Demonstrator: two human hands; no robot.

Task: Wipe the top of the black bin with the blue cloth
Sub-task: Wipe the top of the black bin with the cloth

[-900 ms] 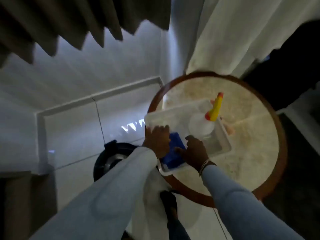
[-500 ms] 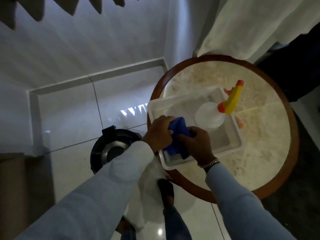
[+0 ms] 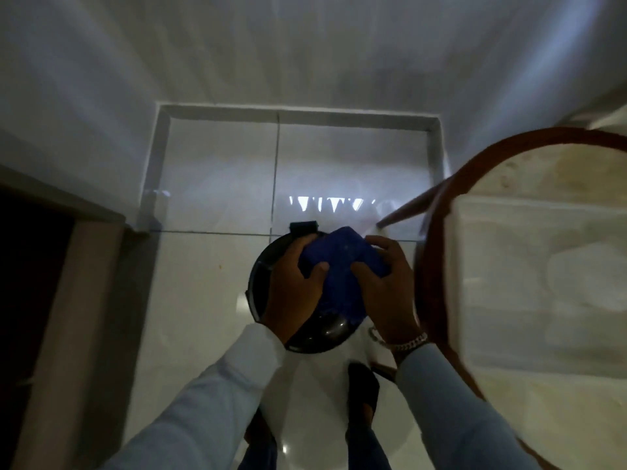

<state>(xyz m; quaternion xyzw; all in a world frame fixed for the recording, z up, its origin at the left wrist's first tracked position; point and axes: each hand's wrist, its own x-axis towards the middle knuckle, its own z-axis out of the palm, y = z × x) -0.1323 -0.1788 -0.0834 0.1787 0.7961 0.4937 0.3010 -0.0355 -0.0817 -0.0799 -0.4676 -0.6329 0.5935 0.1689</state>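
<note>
The round black bin (image 3: 263,283) stands on the white floor tiles below me, seen from above, with a small black tab at its far rim. Both hands hold the blue cloth (image 3: 339,266) over the bin's top. My left hand (image 3: 293,293) grips the cloth's left side, thumb pressed into the fabric. My right hand (image 3: 390,290) grips its right side, and there is a metal bracelet at that wrist. The hands and cloth hide most of the bin's top, and I cannot tell whether the cloth touches the lid.
A round table (image 3: 437,212) with a brown rim stands close on the right, its edge beside my right wrist, and carries a white plastic tray (image 3: 481,232). A table leg (image 3: 407,206) slants down behind the bin. White walls enclose the corner; a dark doorway (image 3: 27,266) lies left.
Both hands lifted the blue cloth out of the white tray and carried it left and down over the black bin. The view turned from the table toward the bin.
</note>
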